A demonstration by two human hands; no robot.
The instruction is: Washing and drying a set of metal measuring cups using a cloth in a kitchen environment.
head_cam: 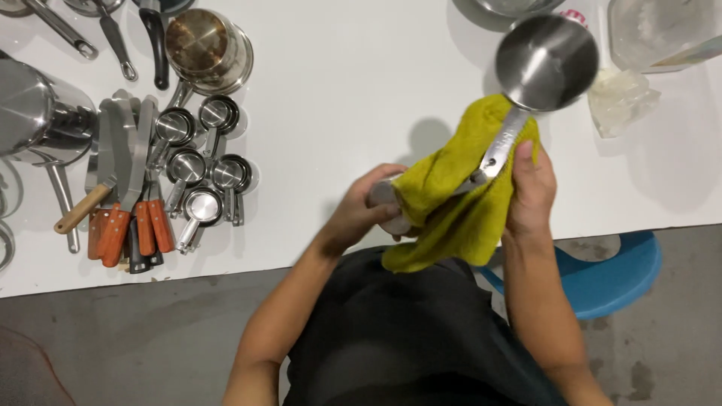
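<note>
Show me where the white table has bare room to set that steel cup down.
The widest bare patch of the white table lies between the small measuring cups and the yellow cloth. A narrower strip runs along the near edge right of the right hand. The left end is crowded with spatulas and pots; the crumpled plastic fills the far right.
</note>
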